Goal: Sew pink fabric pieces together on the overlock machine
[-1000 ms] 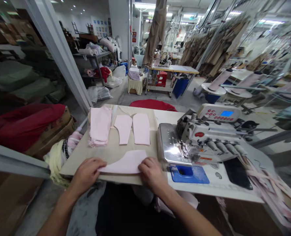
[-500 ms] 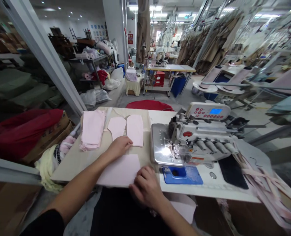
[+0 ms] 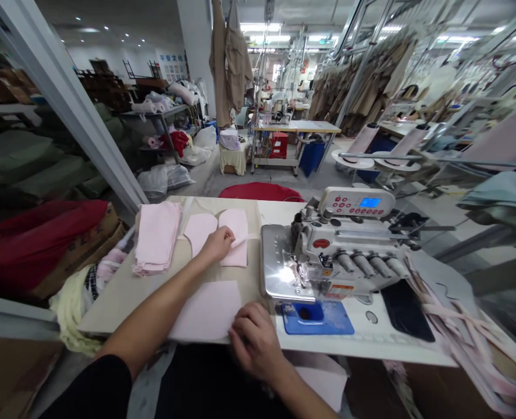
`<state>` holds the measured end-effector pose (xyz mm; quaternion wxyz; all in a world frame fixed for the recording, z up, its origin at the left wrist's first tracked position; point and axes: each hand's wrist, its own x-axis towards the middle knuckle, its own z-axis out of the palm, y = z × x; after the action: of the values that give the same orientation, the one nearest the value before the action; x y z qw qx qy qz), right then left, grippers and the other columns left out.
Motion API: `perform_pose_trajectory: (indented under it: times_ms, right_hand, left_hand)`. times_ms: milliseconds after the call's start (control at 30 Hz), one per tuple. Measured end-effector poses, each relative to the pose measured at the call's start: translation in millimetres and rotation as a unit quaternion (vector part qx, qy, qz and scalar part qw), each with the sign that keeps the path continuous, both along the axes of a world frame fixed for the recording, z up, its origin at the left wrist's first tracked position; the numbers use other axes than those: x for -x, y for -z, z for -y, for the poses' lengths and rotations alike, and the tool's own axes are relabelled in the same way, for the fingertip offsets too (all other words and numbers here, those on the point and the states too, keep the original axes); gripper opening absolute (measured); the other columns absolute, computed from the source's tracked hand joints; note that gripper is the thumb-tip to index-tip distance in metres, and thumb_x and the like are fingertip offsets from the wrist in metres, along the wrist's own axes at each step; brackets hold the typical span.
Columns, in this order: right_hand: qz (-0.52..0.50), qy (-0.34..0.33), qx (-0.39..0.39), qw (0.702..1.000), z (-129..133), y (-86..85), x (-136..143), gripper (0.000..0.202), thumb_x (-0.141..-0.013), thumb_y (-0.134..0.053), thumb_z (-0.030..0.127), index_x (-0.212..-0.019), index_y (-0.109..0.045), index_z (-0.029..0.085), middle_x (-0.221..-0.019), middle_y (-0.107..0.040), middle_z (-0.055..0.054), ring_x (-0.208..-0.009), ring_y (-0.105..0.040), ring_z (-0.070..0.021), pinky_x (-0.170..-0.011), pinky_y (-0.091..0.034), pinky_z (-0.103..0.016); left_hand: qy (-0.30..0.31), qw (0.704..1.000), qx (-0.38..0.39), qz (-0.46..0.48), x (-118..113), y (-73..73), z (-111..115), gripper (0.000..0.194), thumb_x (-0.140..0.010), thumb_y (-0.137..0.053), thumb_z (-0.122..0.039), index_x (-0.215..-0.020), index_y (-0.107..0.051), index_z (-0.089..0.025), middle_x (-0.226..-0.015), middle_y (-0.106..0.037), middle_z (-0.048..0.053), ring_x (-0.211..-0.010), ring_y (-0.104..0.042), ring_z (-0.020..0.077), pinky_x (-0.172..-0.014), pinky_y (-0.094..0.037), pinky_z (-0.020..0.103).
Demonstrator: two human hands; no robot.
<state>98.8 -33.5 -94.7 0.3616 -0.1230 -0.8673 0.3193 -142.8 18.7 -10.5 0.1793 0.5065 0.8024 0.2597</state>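
Observation:
My left hand (image 3: 218,243) reaches over the table and pinches a pink fabric piece (image 3: 239,256), whose surface is partly lifted in a fold at the fingertips. Left of it, partly behind my hand, lies a second pink cut piece (image 3: 200,226) with a rounded top. A larger pink fabric panel (image 3: 209,308) rests flat along the table's front edge. Close to that panel's right corner is my right hand (image 3: 255,337), its fingers curled in; whatever they may hold is hidden. A stack of pink pieces (image 3: 156,235) sits at the left.
An overlock sewing machine (image 3: 340,244) with a metal plate (image 3: 277,256) stands to the right, a blue plate (image 3: 319,319) before it. Pink strips (image 3: 462,331) trail over the table's right end. A metal post (image 3: 78,110) slants up on the left.
My left hand has moved up and slightly away, lifting part of the right-hand pink piece. My right hand stays by the table's front edge. The view has shifted slightly.

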Motion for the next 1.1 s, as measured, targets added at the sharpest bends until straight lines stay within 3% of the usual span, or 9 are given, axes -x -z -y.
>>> perform_pose_trajectory:
  times_ms: [100, 167, 233, 300, 400, 467, 567, 800, 1100]
  right_hand:
    - [-0.095, 0.108, -0.016, 0.989, 7, 4.6, -1, 0.043, -0.09, -0.059, 0.012, -0.131, -0.052, 0.022, -0.115, -0.06, -0.013, -0.107, -0.058, -0.0272, -0.089, -0.052, -0.044]
    - [-0.099, 0.166, -0.047, 0.98, 14, 0.5, -2, 0.059, -0.088, -0.062, 0.014, -0.143, -0.043, 0.02, -0.129, -0.056, -0.018, -0.121, -0.054, -0.0325, -0.097, -0.049, -0.052]
    - [-0.029, 0.109, -0.066, 0.991, 18, -11.4, -2, 0.051, -0.086, -0.062, 0.015, -0.136, -0.052, 0.021, -0.129, -0.059, -0.018, -0.12, -0.055, -0.0338, -0.098, -0.048, -0.054]
    - [0.069, -0.082, -0.046, 0.993, 17, -28.0, 0, 0.03, -0.087, -0.058, 0.014, -0.114, -0.067, 0.023, -0.109, -0.07, -0.01, -0.103, -0.064, -0.0257, -0.09, -0.052, -0.042]
    - [0.17, -0.302, 0.051, 0.937, 1, -49.2, 12, 0.012, -0.091, -0.059, 0.02, -0.089, -0.07, 0.023, -0.08, -0.071, 0.001, -0.075, -0.065, -0.0131, -0.07, -0.049, -0.023]
    - [0.216, -0.213, 0.116, 0.946, -13, -55.0, 24, 0.011, -0.093, -0.059, 0.026, -0.093, -0.07, 0.021, -0.082, -0.071, 0.001, -0.072, -0.064, -0.0131, -0.064, -0.045, -0.021]
    - [0.294, 0.016, 0.135, 0.946, -25, -52.3, 39, 0.03, -0.091, -0.063, 0.026, -0.12, -0.062, 0.019, -0.084, -0.073, -0.002, -0.075, -0.066, -0.0185, -0.065, -0.043, -0.025]
    - [0.379, 0.122, 0.045, 0.916, -15, -34.2, 43, 0.026, -0.092, -0.06, 0.027, -0.119, -0.06, 0.024, -0.085, -0.073, -0.002, -0.078, -0.068, -0.0204, -0.065, -0.036, -0.027]
    - [0.326, 0.056, -0.109, 0.937, -1, -19.4, 35, 0.012, -0.095, -0.064, 0.024, -0.083, -0.064, 0.021, -0.087, -0.064, -0.004, -0.077, -0.057, -0.0183, -0.066, -0.034, -0.03]
  left_hand:
    - [0.083, 0.994, -0.005, 0.077, -21, -14.7, 48, 0.02, -0.093, -0.049, -0.024, -0.098, -0.068, -0.018, -0.09, -0.071, 0.004, -0.086, -0.064, 0.0176, -0.079, -0.049, 0.028]
    - [0.22, 0.954, 0.0, 0.205, -27, -24.9, 98, 0.022, -0.094, -0.053, -0.028, -0.095, -0.074, -0.021, -0.094, -0.072, 0.004, -0.089, -0.066, 0.0172, -0.083, -0.05, 0.027]
    - [0.364, 0.88, -0.005, 0.305, -19, -31.6, 149, 0.023, -0.091, -0.062, -0.039, -0.092, -0.077, -0.022, -0.089, -0.071, 0.007, -0.083, -0.066, 0.0181, -0.079, -0.05, 0.028]
    - [0.443, 0.816, -0.035, 0.37, -1, -30.9, 191, 0.028, -0.076, -0.078, -0.049, -0.073, -0.076, -0.021, -0.073, -0.067, 0.007, -0.067, -0.062, 0.0165, -0.067, -0.048, 0.028]
    - [0.203, 0.905, -0.115, 0.357, 28, -14.1, 226, 0.038, -0.075, -0.077, -0.055, -0.062, -0.068, -0.02, -0.067, -0.063, 0.004, -0.062, -0.058, 0.015, -0.059, -0.045, 0.025]
    - [-0.001, 0.964, -0.089, 0.251, 41, 4.5, 233, 0.032, -0.083, -0.068, -0.053, -0.078, -0.072, -0.021, -0.078, -0.069, 0.004, -0.069, -0.062, 0.0167, -0.061, -0.047, 0.025]
    - [-0.141, 0.986, -0.028, 0.079, 52, 33.0, 234, 0.035, -0.084, -0.062, -0.051, -0.1, -0.075, -0.023, -0.099, -0.076, 0.004, -0.086, -0.068, 0.0216, -0.074, -0.053, 0.029]
    - [-0.128, 0.991, -0.011, -0.046, 65, 55.1, 241, 0.033, -0.083, -0.057, -0.047, -0.097, -0.076, -0.025, -0.101, -0.079, 0.002, -0.093, -0.071, 0.0225, -0.088, -0.054, 0.029]
    - [-0.073, 0.994, 0.019, -0.075, 73, 61.8, 239, 0.031, -0.089, -0.051, -0.042, -0.101, -0.073, -0.024, -0.105, -0.076, 0.004, -0.1, -0.069, 0.0232, -0.093, -0.051, 0.032]
